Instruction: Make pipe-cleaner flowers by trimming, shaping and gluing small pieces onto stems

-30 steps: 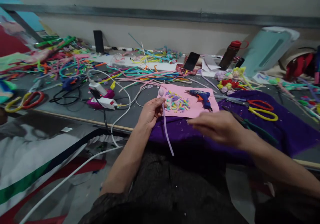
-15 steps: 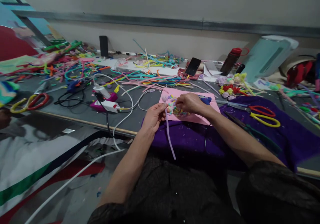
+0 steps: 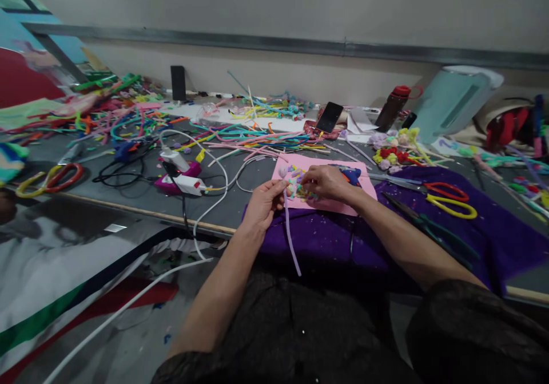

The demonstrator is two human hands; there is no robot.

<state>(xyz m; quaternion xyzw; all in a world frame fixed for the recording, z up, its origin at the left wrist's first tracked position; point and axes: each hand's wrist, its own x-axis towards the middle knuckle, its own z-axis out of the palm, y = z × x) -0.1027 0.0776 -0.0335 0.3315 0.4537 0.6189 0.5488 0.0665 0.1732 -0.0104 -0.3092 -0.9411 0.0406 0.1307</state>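
Note:
My left hand (image 3: 266, 201) pinches a lilac pipe cleaner (image 3: 291, 241) near its upper end. Its long tail hangs down over the purple cloth (image 3: 317, 235), and a small pale lilac ball (image 3: 282, 172) shows just above the fingertips. Over a pink sheet (image 3: 334, 205), my right hand (image 3: 326, 182) dips its curled fingers into a heap of small multicoloured pieces (image 3: 295, 173). Whatever those fingertips hold is too small to make out. Partly behind the right hand lies a blue tool with orange-red parts (image 3: 351, 175).
Scissors with red and yellow handles (image 3: 450, 197) and dark green-handled pliers (image 3: 433, 229) rest to the right. A power strip (image 3: 184, 178) with white cables sits left. Pipe cleaners (image 3: 257, 137), a phone (image 3: 330, 117) and a bottle (image 3: 393, 108) lie or stand behind.
My right hand has lowered slightly into the small pieces, its fingers now pointing further down. My left hand keeps its hold on the pipe cleaner. The camera view has tilted slightly.

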